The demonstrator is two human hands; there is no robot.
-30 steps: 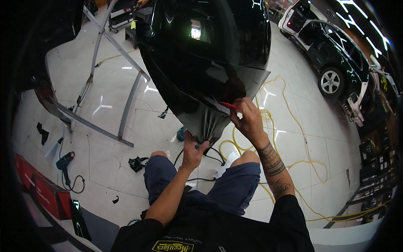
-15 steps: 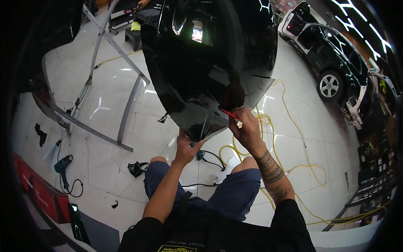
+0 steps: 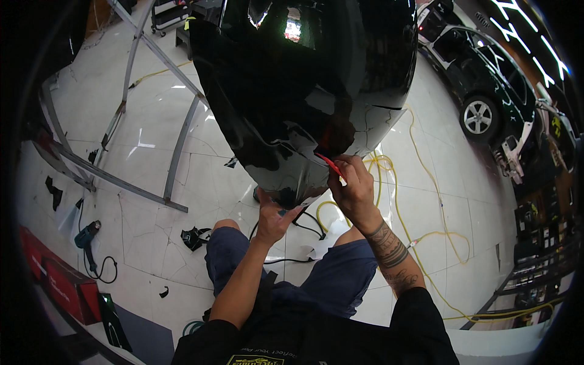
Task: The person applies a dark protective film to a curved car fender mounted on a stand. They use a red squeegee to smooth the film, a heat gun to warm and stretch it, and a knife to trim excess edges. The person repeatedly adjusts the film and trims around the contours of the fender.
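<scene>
The red tool (image 3: 332,166) is held clamped between the thumb and fingers of the right hand (image 3: 356,190), its tip laid close against the film (image 3: 285,175), though whether it is pressed down cannot be told. Down at the lower edge, the left hand (image 3: 275,221) is placed with thumb and fingers spread in a V; whether the film is pinched there cannot be made out. And here is the change: a second ago the film was gathered into long, deep folds toward the left hand, and now it is spread wider, with those folds shortened and only ripples left near the tip. The pull seems to be shared more evenly, so less slack is probably left around the tool. The red tool is tipped more steeply, too. The film is draped over the near end of the glossy dark panel (image 3: 286,76), which is set directly ahead, above the knees. Farther out, a heat gun (image 3: 88,236) is left on the floor at the left, near a red box (image 3: 68,287), while a car (image 3: 494,86) is parked at the upper right.
</scene>
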